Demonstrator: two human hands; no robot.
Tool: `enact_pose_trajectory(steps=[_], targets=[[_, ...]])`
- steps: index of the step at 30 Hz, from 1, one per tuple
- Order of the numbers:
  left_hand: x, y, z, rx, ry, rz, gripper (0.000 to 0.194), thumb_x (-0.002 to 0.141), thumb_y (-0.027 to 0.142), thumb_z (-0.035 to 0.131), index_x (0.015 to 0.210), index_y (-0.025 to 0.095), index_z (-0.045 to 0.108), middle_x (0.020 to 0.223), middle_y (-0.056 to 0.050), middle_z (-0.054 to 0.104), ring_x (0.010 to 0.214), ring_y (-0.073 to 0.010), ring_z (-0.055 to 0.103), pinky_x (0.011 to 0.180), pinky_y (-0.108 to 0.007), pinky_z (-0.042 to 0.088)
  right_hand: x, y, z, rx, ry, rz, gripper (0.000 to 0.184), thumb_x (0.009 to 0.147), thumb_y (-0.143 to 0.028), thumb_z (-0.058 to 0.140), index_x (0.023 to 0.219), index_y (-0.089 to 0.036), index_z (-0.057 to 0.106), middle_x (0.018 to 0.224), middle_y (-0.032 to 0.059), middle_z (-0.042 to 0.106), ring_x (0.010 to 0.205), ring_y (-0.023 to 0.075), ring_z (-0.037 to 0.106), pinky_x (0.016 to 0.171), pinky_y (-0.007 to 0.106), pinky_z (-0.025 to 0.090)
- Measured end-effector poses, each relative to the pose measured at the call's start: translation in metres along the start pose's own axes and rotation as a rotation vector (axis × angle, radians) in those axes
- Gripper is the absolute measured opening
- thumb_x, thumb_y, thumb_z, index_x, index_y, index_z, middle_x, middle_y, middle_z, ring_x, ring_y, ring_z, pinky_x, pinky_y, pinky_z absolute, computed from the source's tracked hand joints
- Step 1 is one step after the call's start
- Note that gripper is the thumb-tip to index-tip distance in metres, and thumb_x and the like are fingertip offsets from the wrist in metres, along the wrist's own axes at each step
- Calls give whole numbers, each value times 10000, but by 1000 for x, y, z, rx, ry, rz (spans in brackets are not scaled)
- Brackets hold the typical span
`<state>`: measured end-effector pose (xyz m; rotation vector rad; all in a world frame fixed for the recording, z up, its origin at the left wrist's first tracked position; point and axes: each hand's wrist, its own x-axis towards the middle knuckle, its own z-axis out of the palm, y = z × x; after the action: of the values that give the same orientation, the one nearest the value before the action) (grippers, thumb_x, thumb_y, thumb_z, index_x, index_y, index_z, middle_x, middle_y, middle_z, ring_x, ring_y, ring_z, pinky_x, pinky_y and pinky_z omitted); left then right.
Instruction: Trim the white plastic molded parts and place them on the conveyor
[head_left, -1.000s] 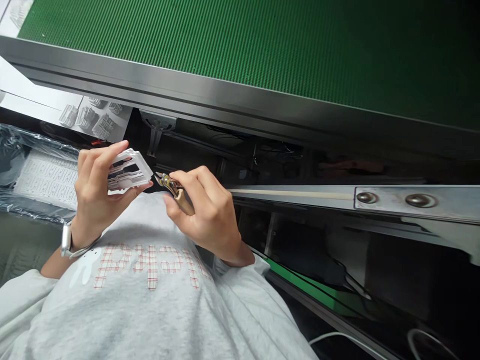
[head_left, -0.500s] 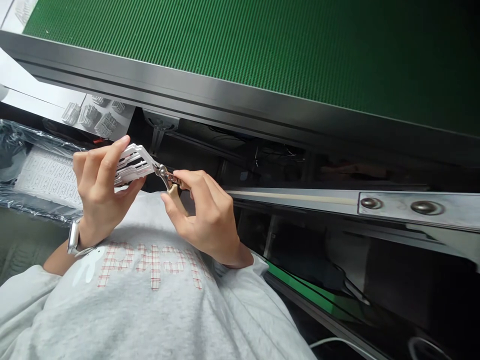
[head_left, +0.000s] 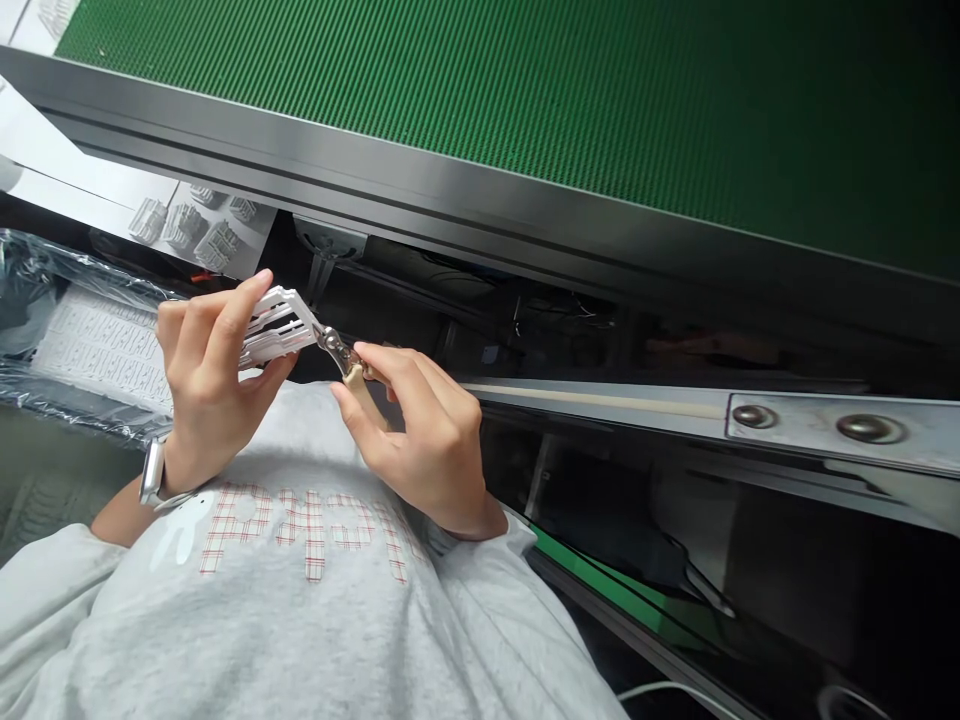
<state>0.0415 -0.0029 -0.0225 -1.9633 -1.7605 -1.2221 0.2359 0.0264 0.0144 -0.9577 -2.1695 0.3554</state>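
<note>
White slotted frame (head_left: 302,312) is being pinched between the thumb and fingers of my left hand (head_left: 214,370), the nearer one, its long slats running toward my right hand (head_left: 435,430), whose fingers are clasping pliers (head_left: 331,342), and I am noting the tips meeting its right-hand edge.

Green belt (head_left: 450,100) with fine parallel ribbing noted on my feed, white part (head_left: 271,346), tan-handled pliers (head_left: 366,400), pale grey shirt (head_left: 300,650), red-checked lettering (head_left: 313,535).

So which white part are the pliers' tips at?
The open-framed part in the left hand, right at the pliers; the white clusters lie apart, unheld.
</note>
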Motion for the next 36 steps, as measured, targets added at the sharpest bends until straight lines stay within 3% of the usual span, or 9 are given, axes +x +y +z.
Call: enact_pose_trajectory(steps=[8,20,27,36], targets=[[0,-1,-1,-18,-16,-11,544,865,262,783,1378,169,626,1058,-88,705,922,-215,548,899,-321,445,2,-2,1,16,-15,8,201,901,-179,718,1066,-73,671,895,120,786,750,186,711,657,289,612],[0,-5,-1,-33,-42,-23,509,904,293,729,1387,180,612,1049,-75,696,919,-210,544,896,-321,448,1,-2,4,55,-32,41,204,925,-207,712,1109,-134,663,942,102,801,806,187,747,694,290,625],[4,-6,-2,-104,-45,-57,550,865,285,778,1383,219,606,1041,-69,701,913,-207,585,869,-323,473,0,0,-1,215,41,205,222,895,-255,743,1104,-202,691,909,20,792,666,137,699,632,269,617],[5,-4,-3,-92,-34,-53,535,838,245,794,1348,222,633,1053,-75,715,918,-212,573,876,-329,477,3,-2,1,72,31,50,225,882,-222,740,1097,-183,685,966,81,810,784,189,752,703,306,637]])
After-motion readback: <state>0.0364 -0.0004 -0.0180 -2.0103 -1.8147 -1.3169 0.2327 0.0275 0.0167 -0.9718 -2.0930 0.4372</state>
